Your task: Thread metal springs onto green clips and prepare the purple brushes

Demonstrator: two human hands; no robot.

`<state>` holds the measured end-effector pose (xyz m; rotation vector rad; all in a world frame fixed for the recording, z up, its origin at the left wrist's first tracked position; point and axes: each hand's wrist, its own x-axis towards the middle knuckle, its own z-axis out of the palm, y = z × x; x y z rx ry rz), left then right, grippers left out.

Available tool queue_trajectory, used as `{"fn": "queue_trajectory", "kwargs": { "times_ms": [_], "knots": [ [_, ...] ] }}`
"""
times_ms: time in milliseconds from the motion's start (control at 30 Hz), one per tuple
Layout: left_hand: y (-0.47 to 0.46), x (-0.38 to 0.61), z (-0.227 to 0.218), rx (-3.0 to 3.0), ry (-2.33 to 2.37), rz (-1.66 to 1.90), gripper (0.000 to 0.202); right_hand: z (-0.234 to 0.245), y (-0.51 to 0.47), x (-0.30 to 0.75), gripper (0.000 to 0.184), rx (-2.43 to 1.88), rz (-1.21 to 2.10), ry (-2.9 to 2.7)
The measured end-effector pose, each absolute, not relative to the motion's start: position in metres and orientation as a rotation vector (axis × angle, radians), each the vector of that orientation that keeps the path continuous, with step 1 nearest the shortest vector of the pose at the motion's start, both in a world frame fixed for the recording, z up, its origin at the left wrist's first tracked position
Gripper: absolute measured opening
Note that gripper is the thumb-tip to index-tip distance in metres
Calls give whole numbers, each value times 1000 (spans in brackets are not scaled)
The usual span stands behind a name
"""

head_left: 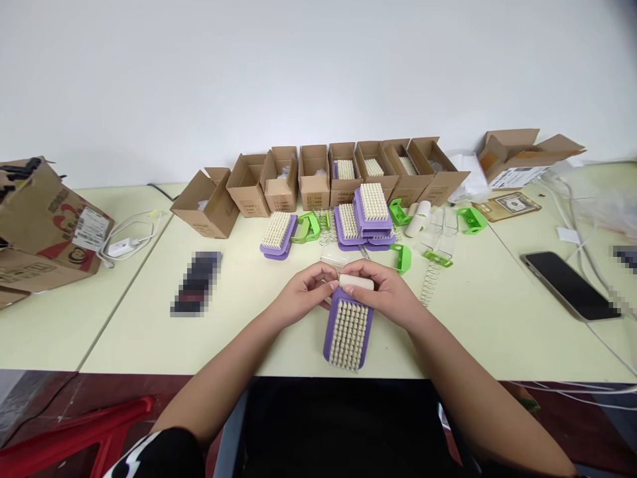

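My right hand [382, 290] is closed around a short cream cylinder [356, 283], thumb on the near side and fingers behind. At the cylinder's left end, my left hand [309, 292] is pinched, its fingertips meeting the right hand's; what lies between them is too small to make out. Just below both hands is a purple block with cream bristles [348, 335], bristles facing up, near the table's front edge. The right hand overlaps its top end. A clear plastic piece [332, 257] lies behind the fingers.
Beyond the hands sit stacked purple bristle blocks [373, 202], green plastic frames [402, 257], a white rounded part [419, 219] and a wire spring [429, 284]. Several open cardboard boxes [314, 192] line the wall. A phone [570, 284] with cables lies right; a larger carton [54, 226] stands left.
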<state>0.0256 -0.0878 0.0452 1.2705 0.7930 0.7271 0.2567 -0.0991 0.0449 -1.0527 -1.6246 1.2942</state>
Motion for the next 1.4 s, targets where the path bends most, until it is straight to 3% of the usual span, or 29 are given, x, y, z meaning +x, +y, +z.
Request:
{"fn": "queue_trajectory", "kwargs": {
  "times_ms": [167, 533, 800, 1400],
  "knots": [
    [-92, 25, 41, 1133, 793, 650, 31, 50, -101, 255, 19, -1057, 1314, -1729],
    [-83, 27, 25, 1091, 855, 766, 35, 36, -94, 249, 19, -1081, 1422, -1575],
    [-80, 24, 20, 1127, 664, 630, 44, 15, -86, 248, 24, -1086, 1487, -1420],
    [-73, 21, 14, 1103, 636, 535, 43, 4, -91, 241, 30, -1175, 1467, -1295]
  ]
}}
